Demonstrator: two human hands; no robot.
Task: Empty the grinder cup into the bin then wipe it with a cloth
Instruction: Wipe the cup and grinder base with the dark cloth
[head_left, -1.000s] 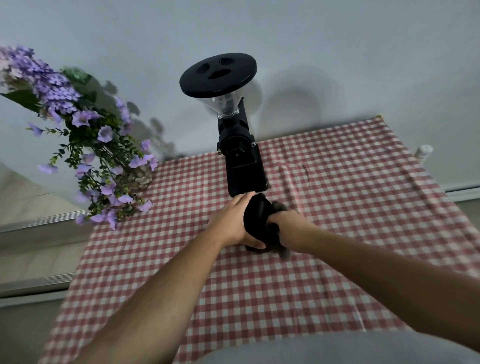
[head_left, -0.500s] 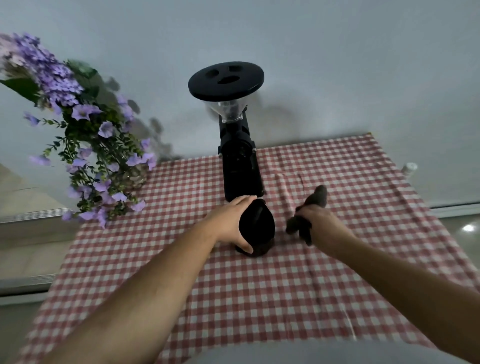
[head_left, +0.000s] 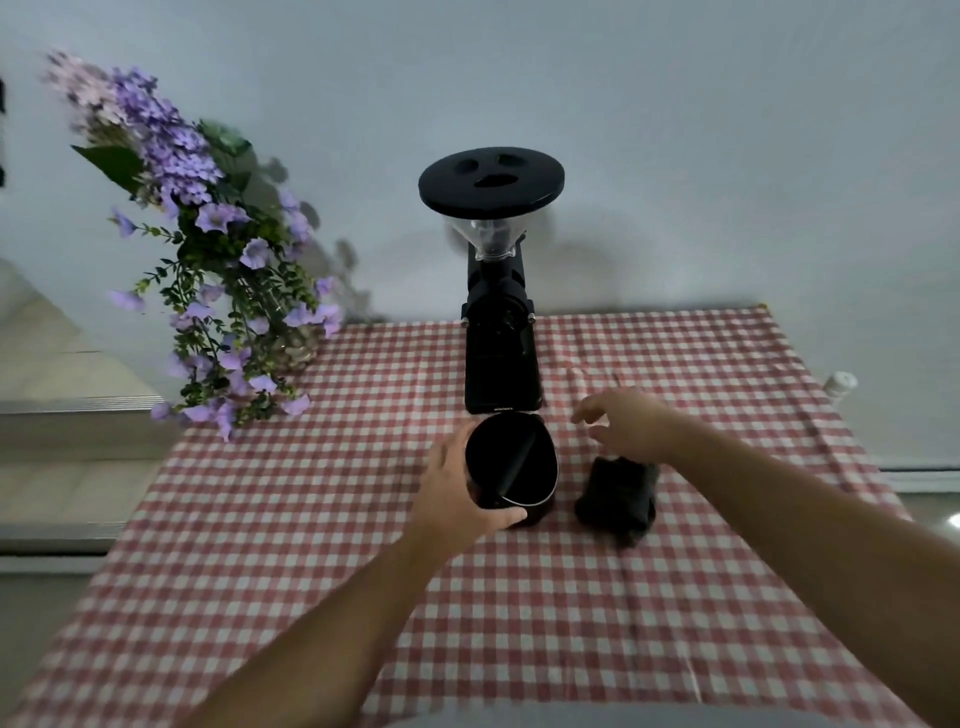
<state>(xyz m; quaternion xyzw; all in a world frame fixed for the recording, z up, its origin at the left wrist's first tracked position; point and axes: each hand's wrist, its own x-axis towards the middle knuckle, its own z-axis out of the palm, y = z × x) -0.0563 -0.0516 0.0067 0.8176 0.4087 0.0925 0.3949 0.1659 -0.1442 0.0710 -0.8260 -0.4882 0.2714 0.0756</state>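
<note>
The black grinder cup (head_left: 511, 467) stands upright on the checked cloth, just in front of the black coffee grinder (head_left: 497, 332), its mouth facing up. My left hand (head_left: 457, 488) wraps around the cup's left side and front, thumb at its near edge. A dark cloth (head_left: 618, 496) lies crumpled on the table right of the cup. My right hand (head_left: 628, 423) hovers above the cloth's far end, fingers apart, holding nothing. No bin is in view.
A vase of purple flowers (head_left: 218, 270) leans at the table's back left. The red-and-white checked tablecloth (head_left: 519, 623) covers the table. A small white bottle (head_left: 839, 384) stands past the right edge, by the wall.
My right hand pulled the dark cloth out of the cup, carried it right and let it drop on the table. The cup went from tilted to upright in my left hand.
</note>
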